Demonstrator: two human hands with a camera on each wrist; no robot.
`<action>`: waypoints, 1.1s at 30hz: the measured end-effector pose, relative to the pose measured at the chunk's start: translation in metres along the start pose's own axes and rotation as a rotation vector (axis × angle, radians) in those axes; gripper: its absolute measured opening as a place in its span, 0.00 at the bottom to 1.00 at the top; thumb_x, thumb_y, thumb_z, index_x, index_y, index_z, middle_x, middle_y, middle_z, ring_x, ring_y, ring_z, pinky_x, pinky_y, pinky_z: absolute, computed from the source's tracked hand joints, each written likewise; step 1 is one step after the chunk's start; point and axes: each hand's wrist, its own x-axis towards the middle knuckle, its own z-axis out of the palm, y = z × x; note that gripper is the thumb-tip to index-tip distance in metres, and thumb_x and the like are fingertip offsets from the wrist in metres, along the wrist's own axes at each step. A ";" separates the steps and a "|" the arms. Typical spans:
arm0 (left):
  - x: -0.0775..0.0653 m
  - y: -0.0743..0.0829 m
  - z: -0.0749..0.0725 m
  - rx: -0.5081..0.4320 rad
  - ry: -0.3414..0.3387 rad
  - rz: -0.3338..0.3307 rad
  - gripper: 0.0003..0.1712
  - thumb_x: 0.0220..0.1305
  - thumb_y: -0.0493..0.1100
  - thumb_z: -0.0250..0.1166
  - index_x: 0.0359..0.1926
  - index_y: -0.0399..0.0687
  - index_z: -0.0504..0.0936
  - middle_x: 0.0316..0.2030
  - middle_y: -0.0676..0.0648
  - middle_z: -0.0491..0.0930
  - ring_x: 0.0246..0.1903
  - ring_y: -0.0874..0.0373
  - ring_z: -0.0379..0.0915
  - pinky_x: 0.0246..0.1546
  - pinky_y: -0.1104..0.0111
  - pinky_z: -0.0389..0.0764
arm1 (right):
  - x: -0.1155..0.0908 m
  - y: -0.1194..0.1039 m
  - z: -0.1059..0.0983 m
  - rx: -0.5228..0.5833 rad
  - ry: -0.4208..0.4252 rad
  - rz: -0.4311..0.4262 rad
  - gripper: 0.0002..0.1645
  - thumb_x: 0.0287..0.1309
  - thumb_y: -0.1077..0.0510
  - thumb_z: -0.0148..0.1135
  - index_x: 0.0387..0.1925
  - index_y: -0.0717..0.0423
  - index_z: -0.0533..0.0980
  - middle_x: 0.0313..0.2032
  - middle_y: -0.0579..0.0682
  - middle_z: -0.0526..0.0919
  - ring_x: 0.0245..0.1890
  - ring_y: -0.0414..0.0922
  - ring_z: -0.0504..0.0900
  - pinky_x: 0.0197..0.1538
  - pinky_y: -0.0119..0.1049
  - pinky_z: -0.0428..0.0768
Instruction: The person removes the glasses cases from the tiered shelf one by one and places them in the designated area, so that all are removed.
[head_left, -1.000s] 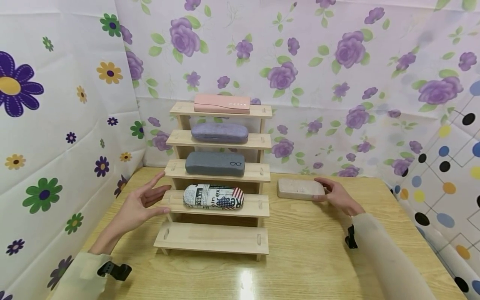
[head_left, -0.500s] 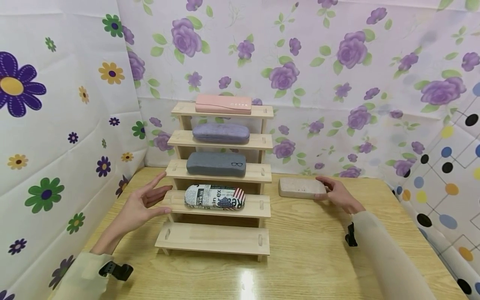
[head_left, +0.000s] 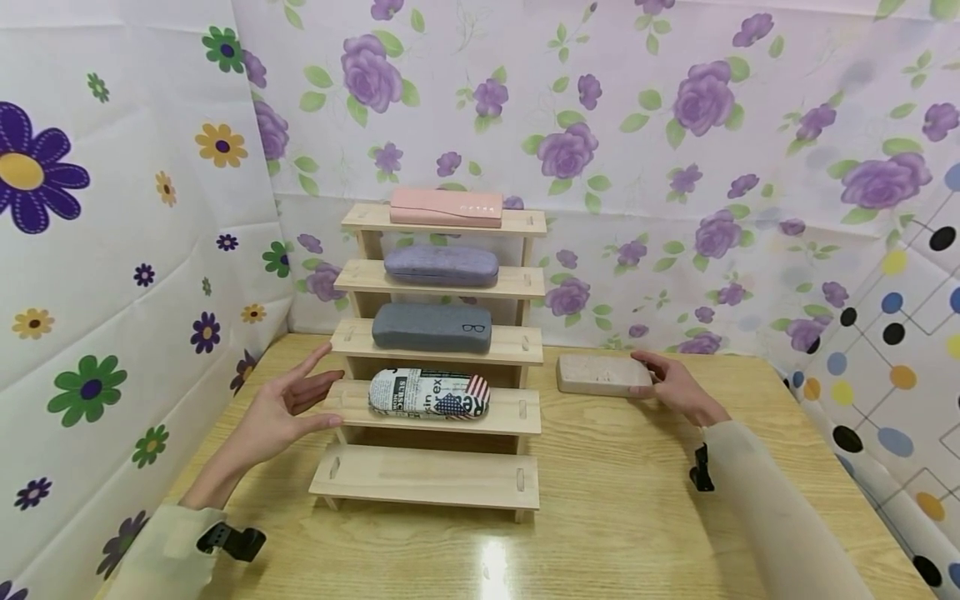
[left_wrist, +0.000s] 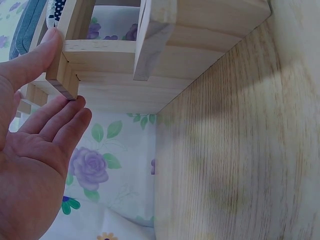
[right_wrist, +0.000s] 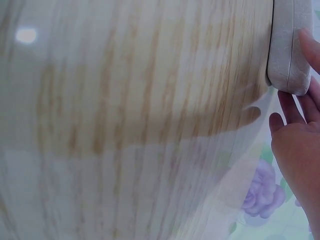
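A stepped wooden rack [head_left: 423, 475] of several tiers stands on the table. My left hand [head_left: 273, 417] is at its left side, fingers mostly straight. In the left wrist view, the thumb [left_wrist: 37, 60] and fingertips touch the end of a tier. Right of the rack, a beige glasses case [head_left: 600, 375] lies on the table. My right hand [head_left: 678, 392] holds its right end between thumb and fingers. On the tiers sit a pink case [head_left: 446, 208], a lavender glasses case [head_left: 441, 265], a grey-blue glasses case [head_left: 431, 327] and a newsprint-patterned glasses case [head_left: 427, 394].
The light wood table [head_left: 600, 517] carries the rack and the beige case. Behind it hangs a purple rose-print cloth [head_left: 637, 167]. A daisy-print cloth [head_left: 150, 275] closes the left side, and a dotted cloth [head_left: 892, 400] the right.
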 end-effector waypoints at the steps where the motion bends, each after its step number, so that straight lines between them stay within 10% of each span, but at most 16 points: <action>1: 0.000 0.000 0.000 -0.002 0.000 -0.001 0.60 0.59 0.30 0.79 0.85 0.58 0.56 0.67 0.31 0.75 0.67 0.35 0.69 0.61 0.71 0.77 | 0.000 0.000 0.000 0.002 0.003 0.003 0.51 0.67 0.62 0.72 0.82 0.64 0.54 0.80 0.70 0.51 0.77 0.72 0.50 0.75 0.67 0.59; 33: -0.001 0.004 0.001 0.023 0.001 -0.003 0.59 0.60 0.32 0.79 0.85 0.57 0.55 0.66 0.29 0.74 0.66 0.35 0.70 0.61 0.72 0.77 | -0.033 -0.056 0.014 -0.115 0.040 -0.211 0.43 0.68 0.66 0.70 0.79 0.62 0.62 0.76 0.65 0.63 0.78 0.67 0.54 0.76 0.72 0.51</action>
